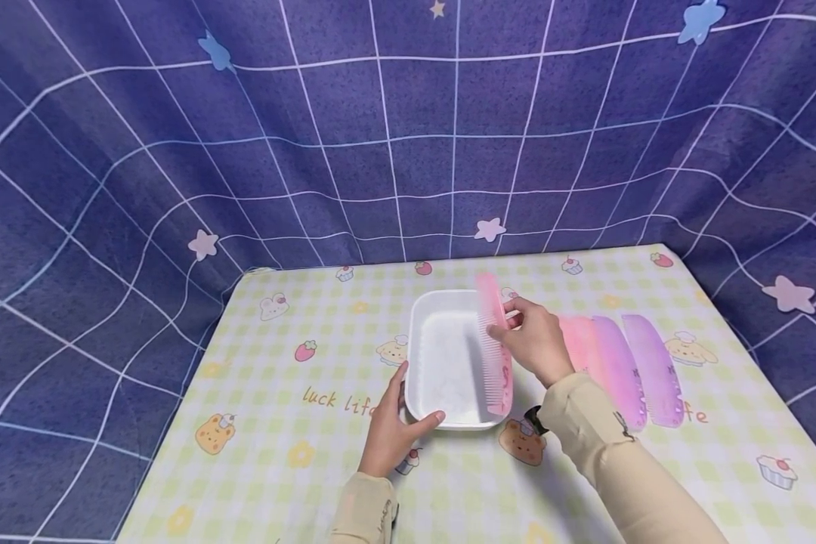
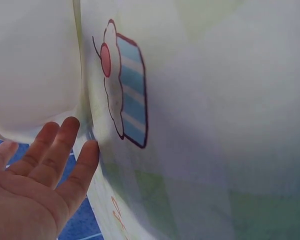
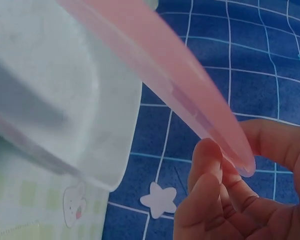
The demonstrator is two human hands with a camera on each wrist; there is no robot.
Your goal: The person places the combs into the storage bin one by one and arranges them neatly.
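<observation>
Pink comb [image 1: 498,378] held over the right-hand part of a white tray [image 1: 445,363], head view. The comb is stood on edge rather than laid flat; its long axis is directed from the far side toward the near side, the near end set slightly to the right. The teeth are turned left, toward the tray's interior, and the smooth spine is turned right. The spine is pinched between the thumb and fingers of the right hand [image 1: 537,340]. Whether the tray's wall is touched by the comb cannot be told. The left hand [image 1: 391,427] is placed at the tray's near left corner, its fingers extended and spread apart along the outer wall, the thumb laid toward the near rim. To the right, a flat pink comb [image 1: 574,332], partly hidden by the right arm, and two lilac combs [image 1: 653,370] are laid on the checked cloth [image 1: 258,483], their near ends likewise slanted rightward.
</observation>
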